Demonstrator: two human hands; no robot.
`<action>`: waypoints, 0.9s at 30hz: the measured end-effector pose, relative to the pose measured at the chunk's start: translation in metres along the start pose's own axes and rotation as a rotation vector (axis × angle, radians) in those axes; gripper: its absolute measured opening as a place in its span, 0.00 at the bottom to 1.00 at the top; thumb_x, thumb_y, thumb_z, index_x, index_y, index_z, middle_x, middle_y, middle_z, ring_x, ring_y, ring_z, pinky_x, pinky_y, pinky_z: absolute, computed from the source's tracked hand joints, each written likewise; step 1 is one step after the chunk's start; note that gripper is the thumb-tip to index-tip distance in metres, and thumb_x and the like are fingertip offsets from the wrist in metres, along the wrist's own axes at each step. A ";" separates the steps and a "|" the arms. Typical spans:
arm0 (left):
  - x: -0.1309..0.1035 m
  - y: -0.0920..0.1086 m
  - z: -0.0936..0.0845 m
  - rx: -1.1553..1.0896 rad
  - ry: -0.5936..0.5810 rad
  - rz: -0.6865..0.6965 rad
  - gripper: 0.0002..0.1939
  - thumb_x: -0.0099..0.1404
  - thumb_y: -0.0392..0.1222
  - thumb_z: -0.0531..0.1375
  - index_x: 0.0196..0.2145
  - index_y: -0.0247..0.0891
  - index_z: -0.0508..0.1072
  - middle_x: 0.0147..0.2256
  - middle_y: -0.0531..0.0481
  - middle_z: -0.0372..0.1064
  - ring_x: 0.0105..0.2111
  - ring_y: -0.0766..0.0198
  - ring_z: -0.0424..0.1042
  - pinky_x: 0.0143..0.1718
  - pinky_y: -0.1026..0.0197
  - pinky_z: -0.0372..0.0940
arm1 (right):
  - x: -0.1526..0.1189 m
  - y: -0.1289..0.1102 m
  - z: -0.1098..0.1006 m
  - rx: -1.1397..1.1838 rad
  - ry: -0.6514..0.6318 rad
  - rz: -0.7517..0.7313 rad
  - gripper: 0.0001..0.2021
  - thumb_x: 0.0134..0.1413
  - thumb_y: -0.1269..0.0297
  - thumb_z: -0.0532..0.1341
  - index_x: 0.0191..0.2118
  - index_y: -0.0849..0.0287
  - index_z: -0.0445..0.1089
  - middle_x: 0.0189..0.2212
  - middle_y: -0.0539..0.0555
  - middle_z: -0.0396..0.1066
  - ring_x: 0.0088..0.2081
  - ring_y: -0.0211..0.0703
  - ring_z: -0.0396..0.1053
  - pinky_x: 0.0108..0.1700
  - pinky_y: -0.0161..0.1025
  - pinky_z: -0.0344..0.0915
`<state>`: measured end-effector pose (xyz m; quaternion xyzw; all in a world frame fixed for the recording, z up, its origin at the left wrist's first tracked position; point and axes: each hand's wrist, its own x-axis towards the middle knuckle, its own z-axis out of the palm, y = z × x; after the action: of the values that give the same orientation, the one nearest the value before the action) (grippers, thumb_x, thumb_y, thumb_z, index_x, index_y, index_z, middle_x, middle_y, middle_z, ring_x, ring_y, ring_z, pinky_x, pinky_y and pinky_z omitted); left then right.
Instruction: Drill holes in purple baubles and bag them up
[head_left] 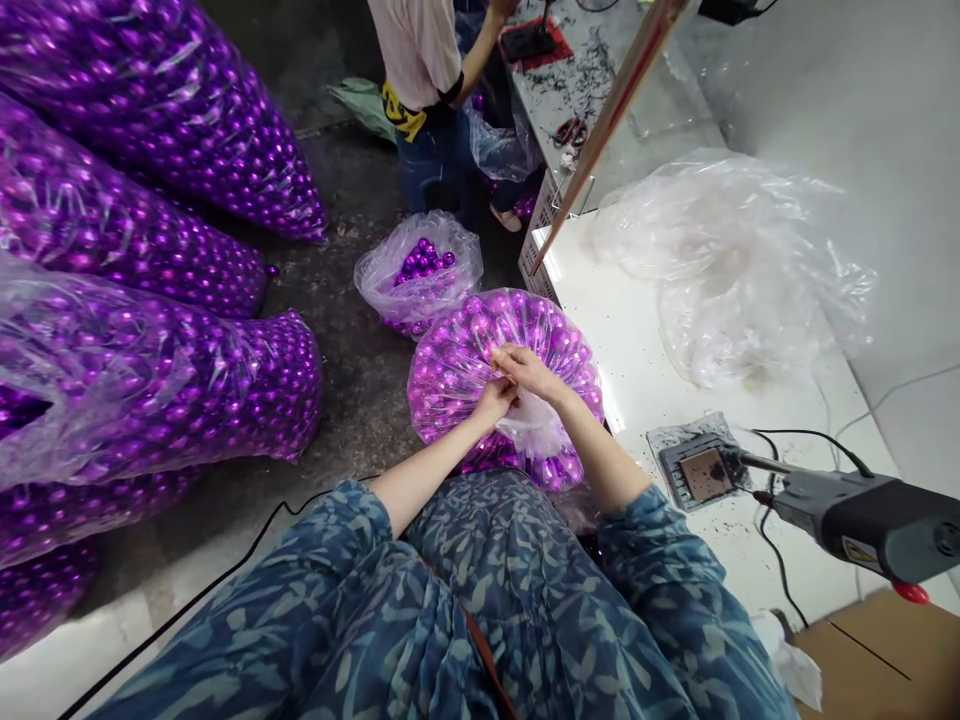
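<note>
A clear plastic bag full of shiny purple balls stands upright right in front of me, its top drawn together into pleats. My left hand is closed on the gathered neck of this bag. Just above it and touching, my right hand pinches the same neck, fingers pressed together. The loose whitish end of the plastic hangs out below my hands toward me. Whether a tie is between my fingers is hidden.
Tall filled bags of purple balls line the left. An open bag stands beyond mine. A white table at right bears crumpled plastic bags and a grey-black electric tool. A co-worker stands ahead. A cable crosses the floor.
</note>
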<state>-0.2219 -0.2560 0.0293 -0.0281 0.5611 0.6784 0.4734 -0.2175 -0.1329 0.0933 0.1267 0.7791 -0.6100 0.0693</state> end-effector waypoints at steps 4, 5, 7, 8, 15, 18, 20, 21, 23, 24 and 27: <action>-0.004 -0.006 -0.003 -0.053 0.032 0.017 0.09 0.54 0.35 0.69 0.22 0.36 0.72 0.19 0.55 0.68 0.20 0.68 0.64 0.26 0.64 0.60 | -0.023 0.024 0.012 -0.050 0.157 0.076 0.25 0.50 0.47 0.69 0.48 0.59 0.70 0.43 0.56 0.69 0.44 0.44 0.67 0.49 0.42 0.66; -0.006 -0.006 -0.004 -0.065 0.027 0.017 0.09 0.53 0.36 0.69 0.22 0.36 0.73 0.19 0.54 0.69 0.21 0.68 0.65 0.27 0.64 0.61 | -0.030 0.031 0.012 -0.079 0.160 0.078 0.31 0.45 0.50 0.72 0.52 0.59 0.68 0.46 0.58 0.68 0.44 0.45 0.67 0.48 0.42 0.67; -0.010 -0.006 -0.005 -0.084 0.003 0.017 0.08 0.50 0.36 0.71 0.22 0.35 0.74 0.22 0.53 0.72 0.23 0.67 0.67 0.30 0.64 0.63 | -0.044 0.043 0.009 -0.099 0.118 0.085 0.37 0.45 0.55 0.73 0.60 0.59 0.63 0.49 0.59 0.67 0.40 0.43 0.68 0.43 0.42 0.69; -0.011 -0.005 -0.006 -0.092 -0.013 0.016 0.08 0.49 0.36 0.72 0.23 0.36 0.75 0.23 0.53 0.73 0.25 0.67 0.68 0.32 0.64 0.64 | -0.050 0.046 0.007 -0.103 0.089 0.084 0.35 0.49 0.56 0.70 0.62 0.58 0.61 0.49 0.59 0.68 0.39 0.42 0.69 0.41 0.41 0.69; -0.014 -0.004 -0.007 -0.129 -0.036 0.011 0.14 0.45 0.45 0.76 0.25 0.36 0.77 0.25 0.52 0.75 0.29 0.64 0.71 0.39 0.62 0.66 | -0.064 0.045 0.001 -0.505 -0.065 0.049 0.10 0.63 0.69 0.57 0.44 0.61 0.75 0.38 0.59 0.71 0.41 0.46 0.70 0.48 0.43 0.67; -0.014 -0.007 -0.008 -0.132 -0.015 0.005 0.16 0.45 0.46 0.76 0.25 0.36 0.76 0.25 0.52 0.74 0.28 0.64 0.71 0.39 0.61 0.65 | -0.067 0.042 0.002 -0.643 -0.045 0.103 0.08 0.62 0.70 0.59 0.35 0.63 0.75 0.32 0.58 0.69 0.37 0.45 0.68 0.47 0.41 0.65; -0.014 -0.008 -0.009 -0.126 -0.005 0.000 0.15 0.46 0.46 0.76 0.25 0.36 0.76 0.25 0.52 0.75 0.28 0.64 0.71 0.39 0.61 0.65 | -0.070 0.041 0.003 -0.680 0.015 0.121 0.10 0.64 0.69 0.58 0.32 0.62 0.74 0.32 0.58 0.69 0.36 0.44 0.67 0.45 0.40 0.64; -0.013 -0.009 -0.010 -0.121 -0.002 -0.005 0.15 0.47 0.46 0.75 0.24 0.35 0.77 0.25 0.51 0.75 0.29 0.64 0.71 0.38 0.62 0.65 | -0.073 0.040 0.003 -0.685 0.065 0.120 0.11 0.64 0.68 0.57 0.32 0.62 0.74 0.32 0.58 0.69 0.36 0.44 0.66 0.44 0.40 0.64; -0.012 -0.009 -0.010 -0.107 -0.003 -0.022 0.14 0.49 0.46 0.75 0.23 0.35 0.77 0.24 0.51 0.75 0.28 0.64 0.71 0.37 0.62 0.64 | -0.077 0.037 0.003 -0.665 0.186 0.096 0.12 0.66 0.66 0.55 0.32 0.61 0.73 0.33 0.58 0.69 0.36 0.44 0.66 0.43 0.40 0.63; -0.011 -0.008 -0.010 -0.101 -0.009 -0.034 0.13 0.49 0.45 0.75 0.23 0.35 0.77 0.24 0.50 0.75 0.28 0.64 0.71 0.37 0.62 0.63 | -0.079 0.036 0.003 -0.639 0.239 0.075 0.13 0.66 0.66 0.55 0.32 0.61 0.73 0.34 0.58 0.68 0.36 0.45 0.66 0.42 0.40 0.63; -0.007 -0.004 -0.012 -0.090 -0.048 -0.089 0.13 0.48 0.43 0.75 0.23 0.34 0.78 0.25 0.48 0.76 0.27 0.63 0.71 0.36 0.61 0.63 | -0.087 0.032 0.005 -0.536 0.273 -0.016 0.14 0.67 0.62 0.53 0.32 0.60 0.71 0.35 0.58 0.66 0.38 0.45 0.66 0.42 0.40 0.64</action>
<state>-0.2212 -0.2698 0.0255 -0.0580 0.5168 0.6816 0.5148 -0.1259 -0.1404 0.0854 0.1784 0.9156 -0.3603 -0.0098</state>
